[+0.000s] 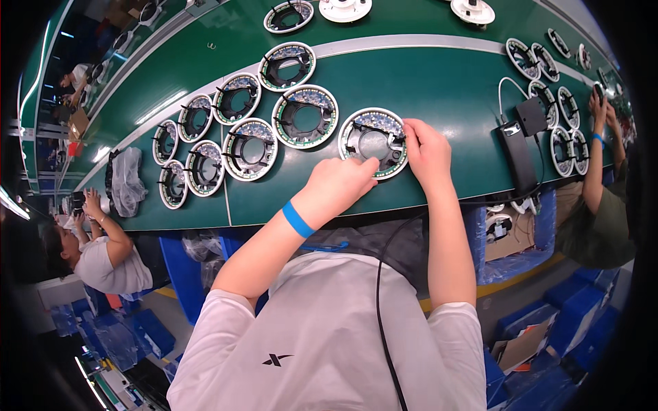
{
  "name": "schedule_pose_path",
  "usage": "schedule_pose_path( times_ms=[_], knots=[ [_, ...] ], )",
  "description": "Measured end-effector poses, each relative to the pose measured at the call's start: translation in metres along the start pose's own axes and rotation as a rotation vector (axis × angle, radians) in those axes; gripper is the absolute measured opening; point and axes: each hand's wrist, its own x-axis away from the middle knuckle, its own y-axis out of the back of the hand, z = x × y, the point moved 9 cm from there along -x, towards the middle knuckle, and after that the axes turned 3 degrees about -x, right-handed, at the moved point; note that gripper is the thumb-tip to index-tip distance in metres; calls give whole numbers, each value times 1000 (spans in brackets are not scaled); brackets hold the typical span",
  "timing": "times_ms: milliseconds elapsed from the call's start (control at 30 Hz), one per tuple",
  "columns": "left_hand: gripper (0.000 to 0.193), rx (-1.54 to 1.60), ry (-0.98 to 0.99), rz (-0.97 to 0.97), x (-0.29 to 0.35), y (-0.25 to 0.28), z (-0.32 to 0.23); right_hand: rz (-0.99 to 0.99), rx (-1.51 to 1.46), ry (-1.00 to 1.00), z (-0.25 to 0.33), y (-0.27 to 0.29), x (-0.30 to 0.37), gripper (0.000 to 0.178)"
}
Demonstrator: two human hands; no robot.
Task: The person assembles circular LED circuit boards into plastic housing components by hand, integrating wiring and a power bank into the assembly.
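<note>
On the green bench in front of me lies a white-rimmed ring unit (390, 120), with a circuit board and a black inner frame around a round opening. My right hand (428, 154) is closed on its right rim, thumb and fingers pressed together. Over the lower rim, my left hand (339, 185) is closed in a pinch, its fingertips reaching toward the opening; they partly cover the near edge. A blue band (298, 219) circles my left wrist. Just left of the unit sits another ring unit (329, 109) of the same kind, touched by neither hand.
Several more ring units (250, 149) spread across the left bench, others (548, 103) on the right. A black box (515, 154) with cables stands right of my hands. Clear plastic wrap (128, 183) lies at far left. Co-workers (113, 250) work at both sides. A blue bin (510, 270) is below the bench.
</note>
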Motion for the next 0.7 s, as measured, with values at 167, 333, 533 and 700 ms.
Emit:
schedule_pose_path(
  times_ms=[167, 333, 533, 700],
  knots=[
    [22, -74, -34, 102, -7, -3, 1, -9, -12, 33, 5, -2, -1, 13],
    [20, -107, -52, 133, -11, -6, 0, -37, -11, 47, 1, -3, -1, 12],
    [21, -97, -42, 89, -6, -3, 2, 0, -31, 16, 3, -2, -4, 12],
    [25, -170, -54, 209, -8, -6, 1, -5, -37, 39, 4, -1, -2, 11]
  ],
)
